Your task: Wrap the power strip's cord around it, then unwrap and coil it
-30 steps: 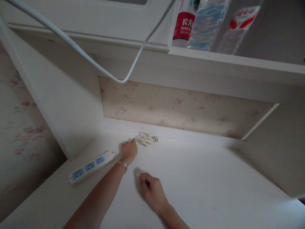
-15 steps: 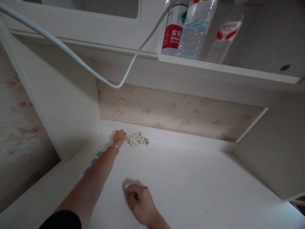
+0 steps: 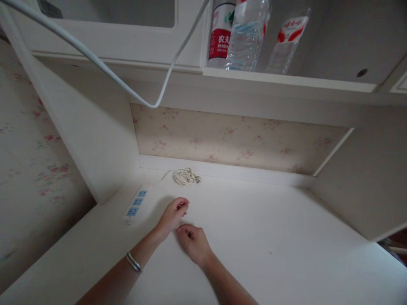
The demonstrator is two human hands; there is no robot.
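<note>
Over the white desk top (image 3: 241, 220), my left hand (image 3: 171, 216) has its fingers curled in and a silver bracelet on the wrist. What it holds, if anything, is hidden. Close below and to its right, my right hand (image 3: 194, 243) is closed with thumb and fingers together; its contents cannot be made out. Beyond the hands, a bundled cream cable (image 3: 185, 176) lies against the back edge. A white power strip with blue sockets (image 3: 136, 203) rests to the left of my left hand.
A thick white cable (image 3: 127, 91) hangs in a loop across the upper left. Overhead, a shelf (image 3: 286, 82) carries a red-labelled bottle (image 3: 219, 42), a clear water bottle (image 3: 246, 42) and another clear bottle (image 3: 288, 40). Side panels (image 3: 92, 127) and floral wallpaper (image 3: 229, 137) enclose the desk.
My left hand has come back from beside the bundled cable to near my right hand, uncovering the power strip. My right hand sits slightly higher in view. The view has shifted a little.
</note>
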